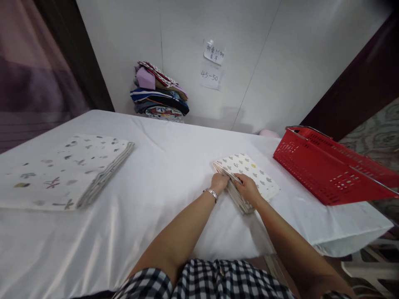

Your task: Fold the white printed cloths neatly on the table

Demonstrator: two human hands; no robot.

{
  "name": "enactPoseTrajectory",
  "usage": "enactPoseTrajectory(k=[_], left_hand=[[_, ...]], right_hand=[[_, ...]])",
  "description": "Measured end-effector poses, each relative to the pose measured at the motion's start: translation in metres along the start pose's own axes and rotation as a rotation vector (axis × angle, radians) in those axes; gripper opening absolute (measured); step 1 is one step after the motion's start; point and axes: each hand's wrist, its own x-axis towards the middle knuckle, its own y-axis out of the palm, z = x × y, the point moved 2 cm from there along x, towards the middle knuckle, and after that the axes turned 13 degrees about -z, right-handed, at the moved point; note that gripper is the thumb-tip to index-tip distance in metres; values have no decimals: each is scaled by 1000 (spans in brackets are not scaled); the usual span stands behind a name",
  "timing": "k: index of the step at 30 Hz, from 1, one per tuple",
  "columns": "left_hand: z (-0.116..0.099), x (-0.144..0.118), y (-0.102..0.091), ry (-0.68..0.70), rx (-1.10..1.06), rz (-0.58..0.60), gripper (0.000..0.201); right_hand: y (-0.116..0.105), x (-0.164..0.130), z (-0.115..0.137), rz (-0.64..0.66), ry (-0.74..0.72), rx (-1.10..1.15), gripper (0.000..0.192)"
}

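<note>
A folded white cloth (246, 166) with small grey-green prints lies on the white-covered table (174, 166), right of the middle. At its near left edge, my left hand (220, 182) is closed on the layered folds, a bracelet at the wrist. My right hand (247, 189) grips the same edge just to the right, thumb on top and the other fingers partly hidden under the layers. Further left lies a larger folded cloth (75, 170) with leaf and plant prints, apart from both hands.
A red plastic basket (336, 170) with metal handles stands at the table's right end. Against the wall at the back is a stack of folded fabrics (160, 93). Two paper notes (212, 77) hang on the wall. A dark curtain (43, 74) borders the left side.
</note>
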Motion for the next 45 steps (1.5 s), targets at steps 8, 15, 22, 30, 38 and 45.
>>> enactPoseTrajectory(k=[8, 15, 22, 30, 38, 45], left_hand=[[1, 8, 3, -61, -56, -57, 18], [4, 8, 1, -72, -58, -59, 16], [0, 12, 4, -61, -60, -74, 13], [4, 3, -7, -13, -84, -95, 17], [0, 10, -4, 2, -116, -89, 9], [-7, 8, -11, -19, -85, -157, 15]], right_hand=[[2, 6, -10, 37, -21, 94, 34], [-12, 56, -67, -129, 101, -223, 44], [22, 87, -66, 54, 7, -462, 50], [46, 91, -65, 151, 50, -479, 53], [35, 102, -54, 150, 37, -442, 53], [53, 113, -35, 179, 14, -395, 52]])
